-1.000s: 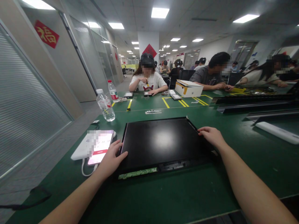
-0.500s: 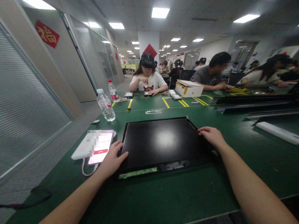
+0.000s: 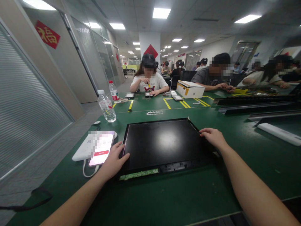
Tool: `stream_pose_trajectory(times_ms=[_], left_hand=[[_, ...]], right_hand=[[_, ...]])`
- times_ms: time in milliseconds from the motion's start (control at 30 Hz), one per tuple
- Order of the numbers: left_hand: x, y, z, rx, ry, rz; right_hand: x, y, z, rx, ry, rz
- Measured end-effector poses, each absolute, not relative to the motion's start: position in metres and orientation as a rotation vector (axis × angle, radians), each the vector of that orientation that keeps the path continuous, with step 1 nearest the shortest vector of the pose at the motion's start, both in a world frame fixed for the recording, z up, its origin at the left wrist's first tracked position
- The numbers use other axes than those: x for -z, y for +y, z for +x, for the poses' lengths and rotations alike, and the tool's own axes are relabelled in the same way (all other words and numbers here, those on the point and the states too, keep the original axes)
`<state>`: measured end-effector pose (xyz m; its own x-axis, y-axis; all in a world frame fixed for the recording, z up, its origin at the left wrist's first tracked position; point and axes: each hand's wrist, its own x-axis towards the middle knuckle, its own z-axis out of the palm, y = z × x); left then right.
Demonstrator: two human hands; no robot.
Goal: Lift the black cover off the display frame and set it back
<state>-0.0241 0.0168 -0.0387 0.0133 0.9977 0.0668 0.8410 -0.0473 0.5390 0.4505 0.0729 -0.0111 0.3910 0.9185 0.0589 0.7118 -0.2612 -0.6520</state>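
Note:
A black LCD panel [image 3: 150,146] in a thin dark frame lies on the green tabletop before me. Along its near edge a strip of green circuit board [image 3: 138,174] is exposed. My left hand [image 3: 115,160] grips the panel's left side, thumb over the near left corner and fingers along the edge. At the right side, my right hand [image 3: 213,138] pinches the upper part of the frame between thumb and fingers; its underside is hidden.
Left of the panel, a lit phone [image 3: 102,149] with a white cable rests on a white box. Two water bottles [image 3: 107,108] stand behind it. Long dark metal strips [image 3: 254,105] and a white bar [image 3: 279,133] lie to the right. A co-worker [image 3: 149,80] sits opposite, near a white carton [image 3: 190,90].
Both my hands and the panel stay where they were. A co-worker at the right has shifted their head and hands slightly.

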Motion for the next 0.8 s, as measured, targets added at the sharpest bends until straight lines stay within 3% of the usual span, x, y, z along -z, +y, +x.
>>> stream_pose_trajectory(times_ms=[500, 800], left_hand=[[0.037, 0.011, -0.026, -0.606, 1.77, 2.221], [0.012, 0.001, -0.034, -0.368, 1.453, 2.375]], right_hand=[[0.02, 0.076, 0.455, -0.36, -1.432, -2.041], [0.022, 0.078, 0.457, -0.367, -1.452, -2.046]])
